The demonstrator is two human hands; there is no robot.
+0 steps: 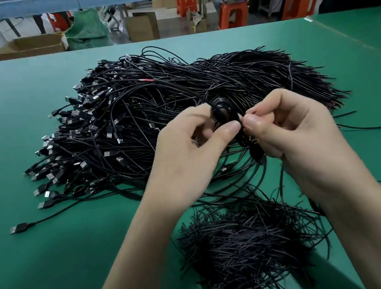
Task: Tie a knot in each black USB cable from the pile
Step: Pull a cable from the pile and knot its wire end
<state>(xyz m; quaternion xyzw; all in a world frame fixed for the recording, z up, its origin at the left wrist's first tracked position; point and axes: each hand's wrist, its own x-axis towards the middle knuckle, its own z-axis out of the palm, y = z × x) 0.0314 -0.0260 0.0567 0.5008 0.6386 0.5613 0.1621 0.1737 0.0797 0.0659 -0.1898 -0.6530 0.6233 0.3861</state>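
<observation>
A big pile (156, 105) of black USB cables lay on the green bench (44, 270), its silver-tipped plugs (65, 145) bunched along the pile's left side and its bare cut ends (309, 86) fanned out on the pile's right side. Both hands were raised over the near edge of the pile, close together, with their thumbs almost touching. The left hand (191, 158) had its thumb and curled fingers pinched on one cable (225, 110), which was wound into a small dark loop just above the pile's near edge. The right hand (296, 131) pinched the same loop from the other side between thumb and forefinger, its other fingers curled in. From the loop, one strand of this cable ran up and left across the top of the pile to a reddish tip (146, 79); whether a knot had been drawn tight in the loop could not be told. A lower stretch of dark cable hung beneath the right hand toward the near edge of the pile. Nearer than the pile, between the forearms, sat a smaller heap of short black strands (245, 245), apart from the main pile. A single cable with its plug (20, 229) lay just off the pile's near-left corner. Beyond the pile, past the far edge of the bench, stood orange stools (232, 14), cardboard boxes (142, 26) and a green sack (86, 29).
</observation>
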